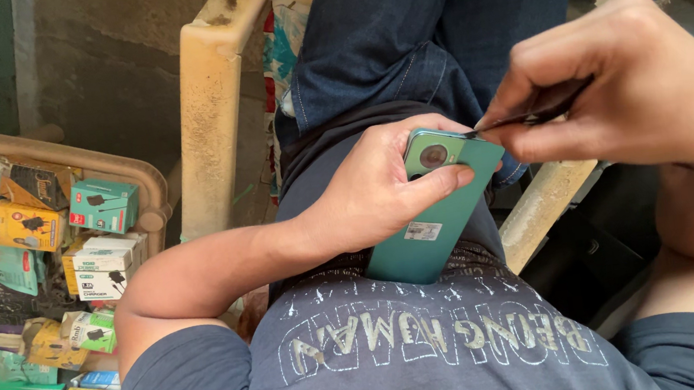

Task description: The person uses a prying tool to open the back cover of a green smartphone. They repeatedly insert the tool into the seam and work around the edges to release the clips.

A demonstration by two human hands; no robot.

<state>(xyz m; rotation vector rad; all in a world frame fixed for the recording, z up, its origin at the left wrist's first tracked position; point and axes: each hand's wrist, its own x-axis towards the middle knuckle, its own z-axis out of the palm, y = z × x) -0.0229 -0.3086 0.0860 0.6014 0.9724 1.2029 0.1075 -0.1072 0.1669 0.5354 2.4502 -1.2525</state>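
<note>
**Tool tip at the top edge of a green phone**

The left hand (381,187) is gripping a green phone (432,211), back side up, fingers wrapping around its upper end and thumb lying across the back just below the round camera lens (434,156). The phone is tilting, its lower end resting against the person's grey shirt (434,346) at the belly, its upper end pointing toward the jeans (399,41). A small white sticker (423,231) is sitting on the phone's back.

The right hand (622,89) is closing in a pinch on a thin dark tool (530,117), whose tip is touching the phone's top right edge beside the lens.

The person is sitting in a worn cream plastic chair (211,106). Off to the left, well apart from the hands, a crate (150,187) is holding many small boxes (104,205) in green, yellow and white.
</note>
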